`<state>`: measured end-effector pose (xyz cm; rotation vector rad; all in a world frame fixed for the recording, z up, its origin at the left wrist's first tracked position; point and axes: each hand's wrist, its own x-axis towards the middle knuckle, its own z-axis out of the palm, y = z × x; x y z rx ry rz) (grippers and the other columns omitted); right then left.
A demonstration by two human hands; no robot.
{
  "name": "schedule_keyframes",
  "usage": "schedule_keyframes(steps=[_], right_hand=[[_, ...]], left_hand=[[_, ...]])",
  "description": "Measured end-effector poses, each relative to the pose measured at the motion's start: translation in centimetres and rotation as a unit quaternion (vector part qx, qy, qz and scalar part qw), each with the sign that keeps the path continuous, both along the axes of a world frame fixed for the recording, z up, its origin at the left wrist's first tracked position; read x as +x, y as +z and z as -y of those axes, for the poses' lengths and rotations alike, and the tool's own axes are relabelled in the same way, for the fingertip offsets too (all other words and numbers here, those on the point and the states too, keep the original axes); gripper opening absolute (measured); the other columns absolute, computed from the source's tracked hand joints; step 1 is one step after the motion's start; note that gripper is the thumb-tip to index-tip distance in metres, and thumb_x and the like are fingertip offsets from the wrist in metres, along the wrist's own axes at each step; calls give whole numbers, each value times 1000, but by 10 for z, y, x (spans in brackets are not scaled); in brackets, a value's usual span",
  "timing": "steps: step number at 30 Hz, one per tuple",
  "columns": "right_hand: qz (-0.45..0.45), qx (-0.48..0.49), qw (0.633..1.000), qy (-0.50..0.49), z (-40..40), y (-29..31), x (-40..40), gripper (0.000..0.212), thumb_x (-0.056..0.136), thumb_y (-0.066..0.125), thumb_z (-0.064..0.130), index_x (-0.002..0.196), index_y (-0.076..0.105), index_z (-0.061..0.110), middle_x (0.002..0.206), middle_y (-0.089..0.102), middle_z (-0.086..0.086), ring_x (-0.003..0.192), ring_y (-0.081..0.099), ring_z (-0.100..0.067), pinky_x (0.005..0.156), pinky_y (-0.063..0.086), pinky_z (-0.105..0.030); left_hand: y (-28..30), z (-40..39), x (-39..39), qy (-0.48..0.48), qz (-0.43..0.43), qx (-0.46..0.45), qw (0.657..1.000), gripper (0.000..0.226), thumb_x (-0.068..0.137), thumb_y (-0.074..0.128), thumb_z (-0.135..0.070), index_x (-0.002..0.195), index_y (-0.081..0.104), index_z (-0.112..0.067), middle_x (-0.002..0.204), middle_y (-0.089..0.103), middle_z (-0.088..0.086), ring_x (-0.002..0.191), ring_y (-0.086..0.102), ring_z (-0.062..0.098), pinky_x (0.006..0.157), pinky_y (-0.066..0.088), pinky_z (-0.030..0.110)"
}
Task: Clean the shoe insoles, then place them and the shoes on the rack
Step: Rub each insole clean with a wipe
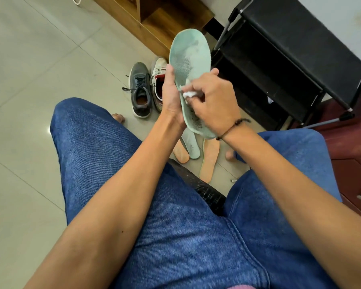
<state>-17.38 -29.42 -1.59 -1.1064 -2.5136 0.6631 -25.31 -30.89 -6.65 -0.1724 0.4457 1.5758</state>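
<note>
While the pale green insole was held upright above the knees, its left edge was gripped by the left hand, with the thumb curled against the rim. A small white wad of tissue was pinched in the fingers of the right hand and pressed against the insole's middle. Grey, worn patches were seen on the insole's surface. On the tiled floor below, a second green insole was laid between two orange insoles, overlapping the left one. Farther off, a grey sneaker and a white sneaker were set side by side, touching. To the right, a black shoe rack was stood near a wooden cabinet.
</note>
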Motion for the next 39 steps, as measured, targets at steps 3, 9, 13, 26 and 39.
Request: schedule_keyframes(steps=[3, 9, 13, 26, 39], right_hand=[[-20, -56, 996, 70, 24, 9, 27, 22, 78, 61, 5, 93, 74, 14, 82, 67, -5, 74, 58, -14, 70, 44, -15], [-28, -26, 997, 61, 25, -3, 25, 17, 77, 61, 0, 87, 71, 8, 82, 67, -7, 75, 58, -13, 73, 39, -9], [-32, 17, 999, 9, -11, -7, -7, 14, 77, 58, 4, 88, 67, 5, 87, 67, -8, 83, 59, -18, 79, 46, -30], [21, 16, 998, 59, 12, -1, 50, 16, 80, 57, 14, 78, 69, 4, 73, 63, -6, 70, 56, -20, 66, 37, -23], [4, 22, 999, 32, 14, -14, 39, 14, 78, 52, 7, 80, 66, 5, 83, 63, -13, 75, 59, -23, 70, 37, -20]], left_hand=[[-5, 0, -5, -24, 30, 17, 999, 78, 88, 23, -71, 127, 46, -7, 99, 61, 16, 81, 59, 27, 86, 49, 45], [-8, -3, -5, -6, 31, 6, 999, 76, 88, 24, -68, 131, 42, -8, 101, 59, 16, 79, 58, 27, 87, 48, 48], [-2, -7, -1, 51, -7, -26, 998, 68, 97, 23, -58, 113, 55, 0, 88, 64, 18, 77, 64, 27, 82, 53, 36], [-4, -4, -12, 28, 50, -9, 998, 75, 89, 17, -68, 119, 48, -8, 94, 58, 15, 69, 54, 23, 80, 51, 46], [-2, -3, -8, 30, 23, -10, 999, 75, 92, 14, -66, 125, 46, -7, 97, 59, 18, 73, 56, 25, 81, 51, 43]])
